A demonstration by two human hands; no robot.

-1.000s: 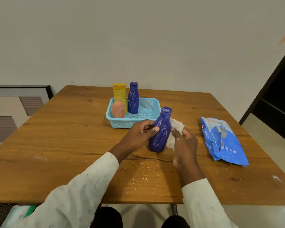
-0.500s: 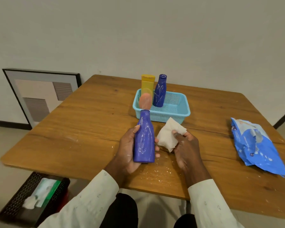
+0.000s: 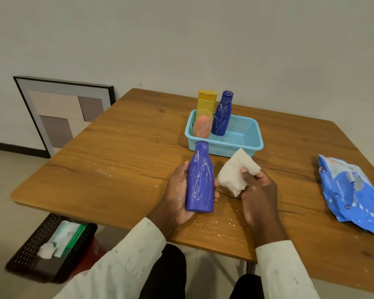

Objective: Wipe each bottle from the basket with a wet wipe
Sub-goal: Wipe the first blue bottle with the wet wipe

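Now | left hand [image 3: 179, 190] grips white-streaked blue bottle [image 3: 200, 180] | right hand [image 3: 257, 190] pinches wipe [image 3: 233, 175]

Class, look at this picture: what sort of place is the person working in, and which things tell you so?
Probably a plain room in a home or office, not a workshop: a wooden table by a bare wall, a framed picture leaning on the floor, and a pack of wet wipes lying on the table.

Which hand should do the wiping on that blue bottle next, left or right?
The right hand. It already pinches the wet wipe, right beside the blue bottle. The left hand grips that bottle around its body above the table, so it is better placed to steady it.
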